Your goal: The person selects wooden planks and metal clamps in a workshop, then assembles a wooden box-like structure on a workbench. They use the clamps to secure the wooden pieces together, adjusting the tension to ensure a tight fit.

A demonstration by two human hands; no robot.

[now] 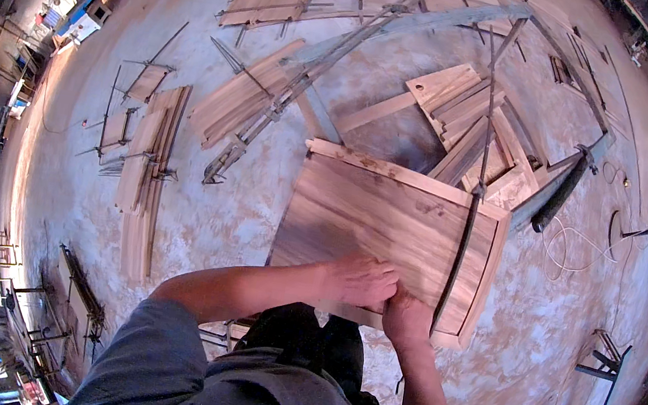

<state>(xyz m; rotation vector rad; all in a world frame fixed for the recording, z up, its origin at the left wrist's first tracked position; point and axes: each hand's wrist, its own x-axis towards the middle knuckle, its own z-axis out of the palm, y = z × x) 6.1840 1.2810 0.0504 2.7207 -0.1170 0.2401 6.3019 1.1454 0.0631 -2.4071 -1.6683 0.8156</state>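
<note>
In front of me a framed wooden panel (364,208) with streaky brown grain lies raised off the floor. A dark metal clamp bar (461,259) runs across its right part, from the far rail to the near edge. My left hand (367,281) is over the panel's near part, its fingers curled in. Touching it, my right hand (405,318) is at the near edge, left of the clamp bar, with its fingers bent together. Whatever the two hands grip between them is hidden by the fingers.
Beyond the panel stands a blue-grey metal frame (440,22), with stacked wooden pieces (461,110) inside it. A black handle-like thing (561,194) hangs at its right corner. A pale cord (561,252) lies on the floor. Clamped boards (149,161) lie at the left.
</note>
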